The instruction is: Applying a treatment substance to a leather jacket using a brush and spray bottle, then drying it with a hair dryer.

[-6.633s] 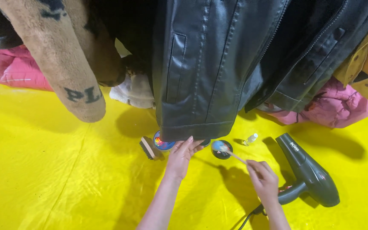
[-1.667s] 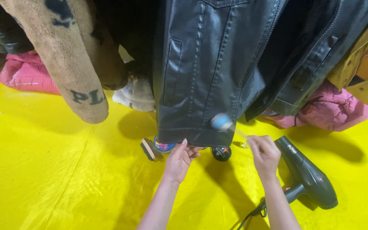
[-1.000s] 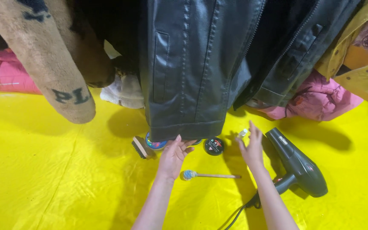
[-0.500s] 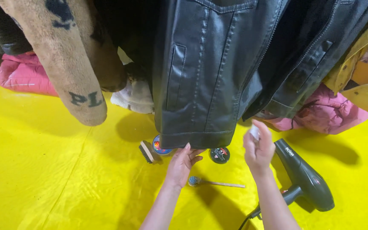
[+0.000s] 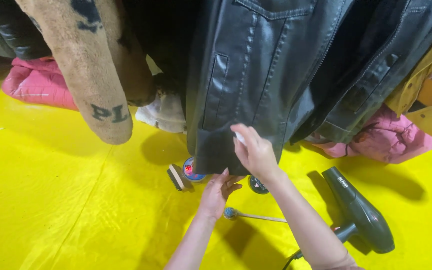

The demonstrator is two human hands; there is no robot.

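A black leather jacket (image 5: 256,75) hangs in front of me above a yellow sheet (image 5: 51,200). My left hand (image 5: 217,190) pinches the jacket's bottom hem from below and holds it taut. My right hand (image 5: 255,150) presses a small white object, mostly hidden in its fingers, against the jacket's lower front. On the sheet below lie a thin stick with a round blue-tipped end (image 5: 251,216), a small round black tin (image 5: 258,185), a round tin with a blue and red top (image 5: 192,170) and a small wooden brush (image 5: 176,177).
A black hair dryer (image 5: 358,210) lies at the right with its cord running toward me. A tan fleece sleeve (image 5: 88,70) hangs at the left. More dark jackets hang at the right. Pink quilted garments (image 5: 36,85) lie behind on the sheet.
My right hand put the blue-tipped stick down on the sheet, picked up a small white object near the hair dryer and brought it up onto the jacket. My left hand has stayed on the hem.
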